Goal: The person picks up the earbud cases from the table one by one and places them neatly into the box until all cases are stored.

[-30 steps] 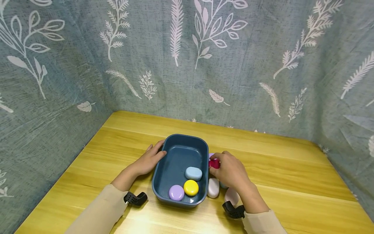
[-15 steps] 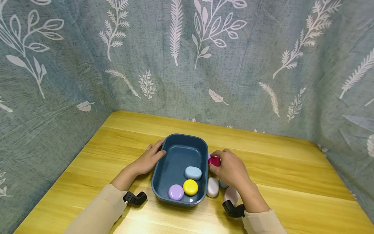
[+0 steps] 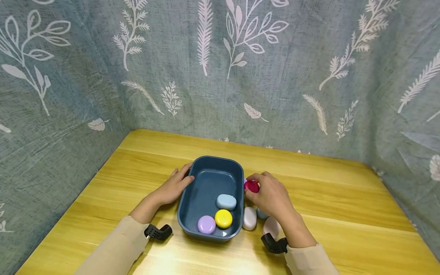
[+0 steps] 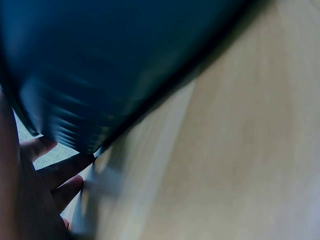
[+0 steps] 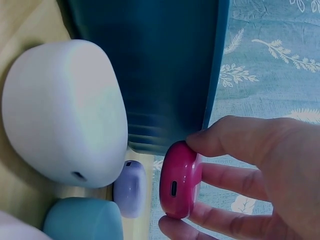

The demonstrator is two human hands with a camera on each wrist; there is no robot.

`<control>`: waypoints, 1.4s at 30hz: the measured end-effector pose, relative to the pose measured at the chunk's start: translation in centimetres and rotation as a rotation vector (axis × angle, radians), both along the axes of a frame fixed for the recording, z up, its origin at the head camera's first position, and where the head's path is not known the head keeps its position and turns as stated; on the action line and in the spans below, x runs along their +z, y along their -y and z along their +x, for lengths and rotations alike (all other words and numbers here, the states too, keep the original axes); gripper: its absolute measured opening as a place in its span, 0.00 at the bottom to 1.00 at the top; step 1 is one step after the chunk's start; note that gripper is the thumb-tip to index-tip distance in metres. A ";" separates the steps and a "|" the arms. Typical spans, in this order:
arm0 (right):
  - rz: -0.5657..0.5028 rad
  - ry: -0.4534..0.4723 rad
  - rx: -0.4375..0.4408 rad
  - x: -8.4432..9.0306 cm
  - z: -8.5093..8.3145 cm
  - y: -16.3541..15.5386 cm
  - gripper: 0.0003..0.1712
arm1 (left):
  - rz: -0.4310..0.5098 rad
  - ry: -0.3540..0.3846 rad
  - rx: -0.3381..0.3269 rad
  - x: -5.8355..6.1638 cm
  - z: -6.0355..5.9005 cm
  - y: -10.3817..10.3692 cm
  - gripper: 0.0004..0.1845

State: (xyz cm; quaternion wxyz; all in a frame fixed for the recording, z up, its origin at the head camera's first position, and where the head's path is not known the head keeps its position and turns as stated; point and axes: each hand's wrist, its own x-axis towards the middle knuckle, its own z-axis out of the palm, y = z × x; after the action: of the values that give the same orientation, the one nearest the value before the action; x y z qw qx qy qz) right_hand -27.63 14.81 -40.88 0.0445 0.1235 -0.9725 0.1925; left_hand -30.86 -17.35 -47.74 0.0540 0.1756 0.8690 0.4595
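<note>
The right hand [image 3: 271,196] has lifted the magenta case [image 3: 252,186] slightly higher beside the right wall of the blue tray [image 3: 192,191], pinching it between thumb and fingers. The left hand [image 3: 175,187] rests against the tray's left rim, thumb hooked over the edge. Blue, yellow and purple cases lie inside.
</note>
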 end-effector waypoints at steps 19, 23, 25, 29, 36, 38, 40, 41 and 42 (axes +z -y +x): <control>-0.033 -0.034 -0.004 0.2 0.1 0.1 0.22 | 0.002 -0.022 -0.005 0.1 0.0 0.0 0.30; -0.042 -0.038 -0.011 0.2 0.2 0.1 0.22 | 0.001 -0.022 -0.006 0.1 0.0 0.0 0.30; -0.046 -0.039 -0.018 0.3 0.1 0.1 0.22 | 0.001 -0.020 -0.005 0.0 0.0 0.0 0.30; -0.055 -0.042 -0.032 0.4 0.2 0.3 0.22 | -0.002 -0.018 -0.003 0.0 0.0 0.0 0.30; -0.070 -0.075 -0.025 0.6 0.4 0.5 0.22 | 0.001 -0.013 -0.004 -0.2 -0.1 0.1 0.30; -0.075 -0.086 -0.022 0.6 0.5 0.6 0.22 | -0.001 -0.010 -0.004 -0.2 -0.2 0.1 0.31; -0.082 -0.097 -0.014 0.6 0.5 0.6 0.22 | 0.001 -0.008 -0.005 -0.3 -0.2 0.2 0.31; -0.085 -0.102 -0.011 0.6 0.6 0.7 0.22 | 0.001 -0.008 -0.006 -0.3 -0.2 0.2 0.31; -0.088 -0.107 -0.007 0.6 0.6 0.7 0.22 | 0.002 -0.007 -0.007 -0.4 -0.2 0.2 0.31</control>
State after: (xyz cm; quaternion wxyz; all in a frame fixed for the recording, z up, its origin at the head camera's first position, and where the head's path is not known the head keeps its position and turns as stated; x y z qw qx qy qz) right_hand -27.04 14.13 -40.30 0.1025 0.1282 -0.9597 0.2282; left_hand -31.10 -17.52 -48.09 0.0523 0.1804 0.8682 0.4593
